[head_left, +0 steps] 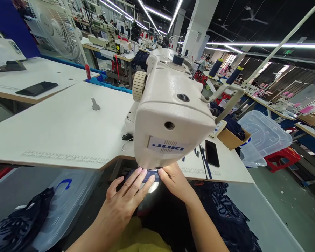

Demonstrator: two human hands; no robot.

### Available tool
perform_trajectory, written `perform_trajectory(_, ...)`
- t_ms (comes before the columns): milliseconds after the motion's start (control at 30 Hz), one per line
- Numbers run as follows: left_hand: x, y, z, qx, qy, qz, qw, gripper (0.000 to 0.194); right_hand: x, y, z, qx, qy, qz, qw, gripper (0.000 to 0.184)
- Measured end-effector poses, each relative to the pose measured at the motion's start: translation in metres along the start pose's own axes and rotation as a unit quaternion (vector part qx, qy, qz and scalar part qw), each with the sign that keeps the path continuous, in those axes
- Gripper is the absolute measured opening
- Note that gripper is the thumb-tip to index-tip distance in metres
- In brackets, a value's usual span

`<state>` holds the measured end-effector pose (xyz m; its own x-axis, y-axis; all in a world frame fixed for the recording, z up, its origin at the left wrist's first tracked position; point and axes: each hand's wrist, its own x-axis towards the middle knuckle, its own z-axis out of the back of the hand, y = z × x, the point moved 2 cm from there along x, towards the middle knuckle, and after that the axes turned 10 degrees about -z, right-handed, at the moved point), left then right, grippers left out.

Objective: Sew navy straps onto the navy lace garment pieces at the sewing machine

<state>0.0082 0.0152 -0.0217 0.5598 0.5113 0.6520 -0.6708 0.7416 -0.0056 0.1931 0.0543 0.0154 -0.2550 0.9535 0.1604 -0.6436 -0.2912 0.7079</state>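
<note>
Close up, I watched a person work with both hands under the head of a white Juki sewing machine (170, 115), where a strip of navy fabric (151, 176) lay just below the machine's lower edge, between the two hands. The left hand (124, 196) was open, its fingers stretched forward and the tips of some resting on the strip. The right hand (174, 182) came in from the other side with its thumb at the strip's right end; its other fingers were partly hidden by the machine head, so I could not tell whether it gripped the cloth or only pressed it. The machine stood on a white surface (55, 126) with ruler marks printed along its front edge. To the machine's left lay a small grey metal piece (95, 104); to its right, a dark phone (212, 153) sat beside a narrow navy strap (205, 162). Beyond the phone was a cardboard box (232, 137) with dark cloth in it, near a red stool (283, 159). A heap of patterned navy garments (227, 213) hung below the surface on the right.
</note>
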Motion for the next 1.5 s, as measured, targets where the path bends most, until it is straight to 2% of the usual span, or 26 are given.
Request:
perform_trajectory(433,-0.005,-0.002,-0.005,0.018,0.004,0.003,1.000,0.046,0.002,0.000,-0.005,0.024,-0.033,-0.013,0.999,0.025)
perform_trajectory(767,-0.001,-0.004,-0.002,0.022,-0.010,-0.002,1.000,0.045,0.002,0.000,-0.005,0.021,-0.028,-0.019,0.999,0.023)
perform_trajectory(1067,0.004,-0.008,0.005,-0.006,-0.004,0.020,1.000,0.045,0.001,-0.003,-0.007,0.033,-0.032,-0.027,0.999,0.023)
perform_trajectory(1267,-0.001,-0.005,0.003,-0.031,-0.002,0.043,0.999,0.044,0.001,-0.004,-0.010,0.042,-0.031,-0.023,0.998,0.024)
perform_trajectory(1500,-0.002,-0.002,0.002,-0.014,-0.013,0.030,0.999,0.043,0.001,-0.001,-0.010,0.033,-0.032,-0.032,0.998,0.027)
